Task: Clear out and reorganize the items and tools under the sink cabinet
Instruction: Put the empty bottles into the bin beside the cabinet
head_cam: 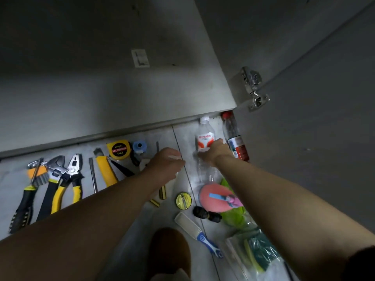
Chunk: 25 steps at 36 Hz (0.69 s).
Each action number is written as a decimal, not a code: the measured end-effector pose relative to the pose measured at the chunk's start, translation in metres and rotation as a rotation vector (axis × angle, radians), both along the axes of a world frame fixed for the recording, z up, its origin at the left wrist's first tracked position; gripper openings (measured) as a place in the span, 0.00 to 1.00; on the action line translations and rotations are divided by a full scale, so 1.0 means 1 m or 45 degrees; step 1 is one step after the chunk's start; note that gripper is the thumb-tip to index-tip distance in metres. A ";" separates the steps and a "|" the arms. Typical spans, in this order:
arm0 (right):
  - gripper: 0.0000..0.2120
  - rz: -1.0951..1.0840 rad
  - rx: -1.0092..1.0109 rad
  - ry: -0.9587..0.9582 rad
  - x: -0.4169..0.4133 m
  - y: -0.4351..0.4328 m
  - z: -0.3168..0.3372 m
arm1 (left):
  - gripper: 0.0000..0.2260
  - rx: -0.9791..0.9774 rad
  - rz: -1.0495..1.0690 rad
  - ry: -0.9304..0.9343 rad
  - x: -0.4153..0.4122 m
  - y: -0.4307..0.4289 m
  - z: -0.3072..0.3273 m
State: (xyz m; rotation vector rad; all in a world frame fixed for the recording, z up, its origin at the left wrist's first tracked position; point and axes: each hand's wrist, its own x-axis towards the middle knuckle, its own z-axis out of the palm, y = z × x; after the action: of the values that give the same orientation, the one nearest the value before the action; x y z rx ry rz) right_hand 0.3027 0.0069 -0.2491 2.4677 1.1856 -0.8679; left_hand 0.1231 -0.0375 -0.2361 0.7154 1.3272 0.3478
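On the tiled floor in front of the open cabinet (pixel 101 102) lies a clear plastic bottle (pixel 205 132) with a white cap and a red-and-white label. My right hand (pixel 215 152) is closed around its middle. My left hand (pixel 164 165) hovers just left of it with fingers curled over something pale and translucent; what it is cannot be made out. A second bottle (pixel 235 138) with a red cap lies to the right, against the open cabinet door (pixel 324 128).
A row of tools lies at left: wire brush (pixel 37 173), wrench (pixel 54 169), pliers (pixel 73 169), screwdriver (pixel 93 175), yellow knife (pixel 105 171), tape measure (pixel 118 150), blue roll (pixel 139 147). Nearer me are a tape roll (pixel 183 200), pink sponge (pixel 215 199), white-and-blue brush (pixel 194 228) and bagged green items (pixel 257 252).
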 end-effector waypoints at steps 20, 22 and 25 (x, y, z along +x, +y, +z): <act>0.36 -0.095 0.255 -0.010 0.012 -0.010 0.022 | 0.17 -0.330 0.190 -0.441 -0.018 0.004 -0.006; 0.41 -0.107 0.226 -0.112 0.017 -0.006 0.009 | 0.18 -0.331 0.204 -0.411 -0.019 0.002 -0.008; 0.43 -0.179 0.206 -0.275 0.022 -0.002 -0.007 | 0.18 -0.313 0.201 -0.400 -0.021 -0.001 -0.009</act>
State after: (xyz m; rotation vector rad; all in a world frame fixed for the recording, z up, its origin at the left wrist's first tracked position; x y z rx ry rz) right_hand 0.3250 0.0047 -0.2562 2.7198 1.0560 -0.5388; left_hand 0.1024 -0.0386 -0.2454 0.3340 1.1042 0.3980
